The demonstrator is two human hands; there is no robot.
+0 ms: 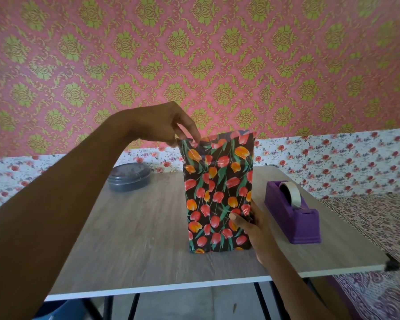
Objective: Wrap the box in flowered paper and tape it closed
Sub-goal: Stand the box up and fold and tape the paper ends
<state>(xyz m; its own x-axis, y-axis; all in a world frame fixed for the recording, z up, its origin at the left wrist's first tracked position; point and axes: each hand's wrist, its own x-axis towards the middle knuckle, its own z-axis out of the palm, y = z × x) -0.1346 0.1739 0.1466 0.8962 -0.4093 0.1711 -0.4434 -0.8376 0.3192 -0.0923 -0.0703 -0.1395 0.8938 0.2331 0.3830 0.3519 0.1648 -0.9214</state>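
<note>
The box (217,195) stands upright on end in the middle of the wooden table (129,239), wrapped in black paper printed with red and orange tulips. A strip of clear tape crosses its front seam near the top. The paper sticks up open above the box's top end. My left hand (169,124) reaches over from the left and pinches the paper's top left corner. My right hand (249,227) grips the box's lower right edge, thumb across the front.
A purple tape dispenser (291,213) with a roll of tape stands on the table right of the box. A round grey lidded container (129,176) sits at the back left. A patterned cloth lies beyond the table's right edge.
</note>
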